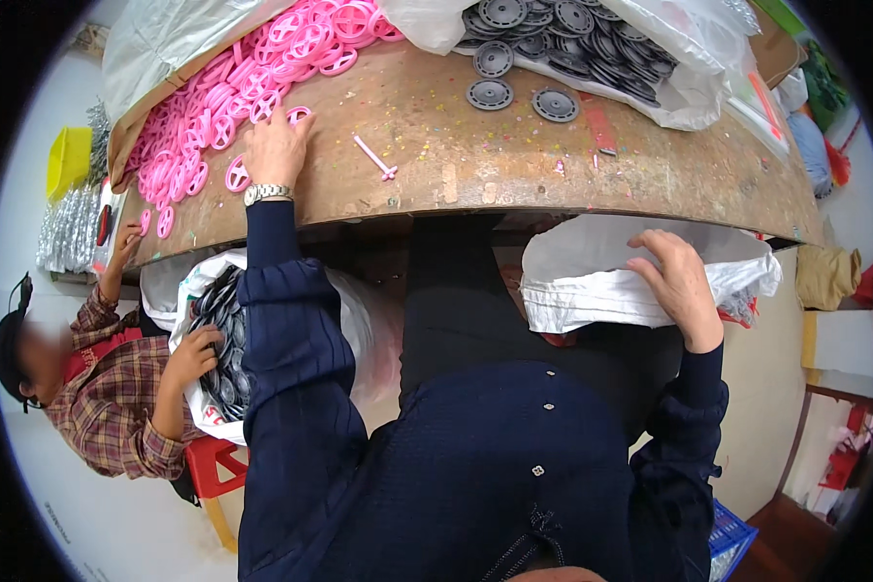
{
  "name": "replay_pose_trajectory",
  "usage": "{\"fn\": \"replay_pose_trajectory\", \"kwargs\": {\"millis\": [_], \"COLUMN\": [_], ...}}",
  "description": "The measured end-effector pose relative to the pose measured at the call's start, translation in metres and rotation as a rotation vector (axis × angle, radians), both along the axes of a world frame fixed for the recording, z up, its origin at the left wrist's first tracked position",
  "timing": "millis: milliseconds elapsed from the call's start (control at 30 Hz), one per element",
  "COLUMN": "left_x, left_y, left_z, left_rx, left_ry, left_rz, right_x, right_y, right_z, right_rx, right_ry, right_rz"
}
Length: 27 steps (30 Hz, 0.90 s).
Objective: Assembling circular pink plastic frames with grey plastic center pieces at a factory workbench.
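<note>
My left hand (276,153), a metal watch at its wrist, reaches over the table onto the near edge of a heap of pink plastic spoked rings (209,116). Its thumb and fingers are apart, touching the rings; nothing shows gripped in it. One pink ring (299,114) lies at the thumb tip, and another ring (237,174) lies beside the hand. Over the mouth of a white sack (592,299) hangs my right hand (679,283), its bent fingers apart and holding nothing. The sack sits at the table's front edge by my lap; its contents are mostly hidden.
Dark grey ribbed discs (592,44) spill from a white bag at the back. A pink stick-like part (374,158) lies mid-table. At left, a seated co-worker (126,388) has one hand in a bag of dark discs (225,339) and the other at the table edge.
</note>
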<state>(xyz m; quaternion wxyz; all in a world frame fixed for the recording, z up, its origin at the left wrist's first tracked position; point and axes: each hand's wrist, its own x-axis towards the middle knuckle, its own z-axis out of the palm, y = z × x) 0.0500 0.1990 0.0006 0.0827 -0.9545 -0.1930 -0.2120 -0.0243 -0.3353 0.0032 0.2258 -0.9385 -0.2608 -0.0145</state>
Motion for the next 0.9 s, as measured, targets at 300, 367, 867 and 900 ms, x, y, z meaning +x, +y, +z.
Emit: {"fn": "replay_pose_trajectory", "kwargs": {"millis": [300,367,867,900], "left_x": [0.0,-0.007,-0.052,-0.052], "left_y": [-0.004,-0.008,-0.191,-0.194], "left_z": [-0.015,-0.007,0.01,0.008], "left_rx": [-0.065,-0.068,-0.715,-0.692], "left_ry": [-0.179,-0.211,-0.243,-0.223], "left_rz": [-0.142,-0.25,-0.881,-0.868], "right_x": [0.016,0.026,0.139,0.141], "right_y": [0.04,0.055,0.12,0.119], "right_z": [0.033,0.036,-0.004,-0.007], "right_rx": [0.28,0.356,-0.073,-0.077], "right_ry": [0.032,-0.061,-0.523,-0.545], "right_rz": [0.07,0.038,-0.043,-0.05]}}
